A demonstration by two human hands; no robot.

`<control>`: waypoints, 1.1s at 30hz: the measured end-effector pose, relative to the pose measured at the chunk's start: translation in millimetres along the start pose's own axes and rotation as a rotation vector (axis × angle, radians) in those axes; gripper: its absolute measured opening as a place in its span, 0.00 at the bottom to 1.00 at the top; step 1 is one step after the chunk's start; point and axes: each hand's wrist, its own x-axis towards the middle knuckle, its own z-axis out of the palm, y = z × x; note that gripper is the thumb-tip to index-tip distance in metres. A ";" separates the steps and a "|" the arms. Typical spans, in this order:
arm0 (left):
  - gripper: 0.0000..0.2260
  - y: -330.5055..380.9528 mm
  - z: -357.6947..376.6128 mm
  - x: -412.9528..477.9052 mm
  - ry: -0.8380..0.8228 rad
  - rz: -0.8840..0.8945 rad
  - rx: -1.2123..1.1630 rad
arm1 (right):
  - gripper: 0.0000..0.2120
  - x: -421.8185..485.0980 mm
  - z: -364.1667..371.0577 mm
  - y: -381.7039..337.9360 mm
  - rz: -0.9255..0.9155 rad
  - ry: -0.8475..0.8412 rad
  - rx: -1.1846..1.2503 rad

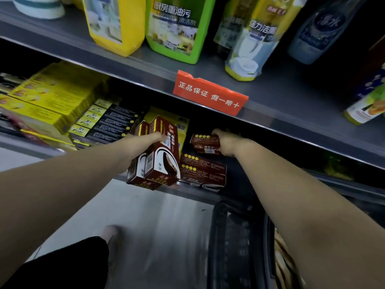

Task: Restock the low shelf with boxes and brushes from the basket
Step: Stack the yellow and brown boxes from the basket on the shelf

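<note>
My left hand [143, 142] grips two dark red boxes [160, 161] held side by side, tilted, at the front edge of the low shelf [193, 190]. My right hand [226, 143] reaches further in and holds a smaller dark red box [205, 143] above a stack of similar red boxes [203, 173] lying on that shelf. The black basket [235, 245] stands on the floor below, under my right forearm; what lies inside is too blurred to tell.
Yellow boxes [54, 94] and black-and-yellow boxes [108, 122] fill the low shelf's left part. The shelf above [291, 113] carries cleaner bottles and a red sign [210, 93], overhanging my hands. A straw-coloured item [285, 265] shows beside the basket. Grey floor lies below.
</note>
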 end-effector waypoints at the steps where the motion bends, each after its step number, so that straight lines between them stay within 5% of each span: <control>1: 0.36 -1.3 0.8 5.3 0.007 0.001 -0.013 | 0.29 7.6 6.0 0.9 -0.008 -0.045 -0.009; 11: 0.36 -6.7 -3.1 32.7 0.027 -0.012 -0.066 | 0.40 21.9 32.4 1.4 -0.055 -0.317 -0.099; 18: 0.38 -7.0 4.0 33.0 -0.021 -0.035 -0.104 | 0.27 12.6 23.4 -13.6 -0.102 -0.052 0.121; 23: 0.38 -5.2 15.9 31.9 -0.013 -0.027 -0.124 | 0.23 6.0 21.4 9.8 0.063 -0.306 -0.001; 29: 0.35 -4.3 24.2 30.5 -0.025 -0.038 -0.139 | 0.23 -1.0 22.1 7.4 0.006 -0.303 -0.184; 31: 0.35 -4.0 26.0 30.3 -0.028 -0.034 -0.130 | 0.24 -3.4 15.6 3.0 -0.019 -0.185 -0.073; 33: 0.34 -2.9 29.5 29.3 -0.040 -0.031 -0.142 | 0.29 -7.0 9.0 -7.4 -0.087 -0.166 0.373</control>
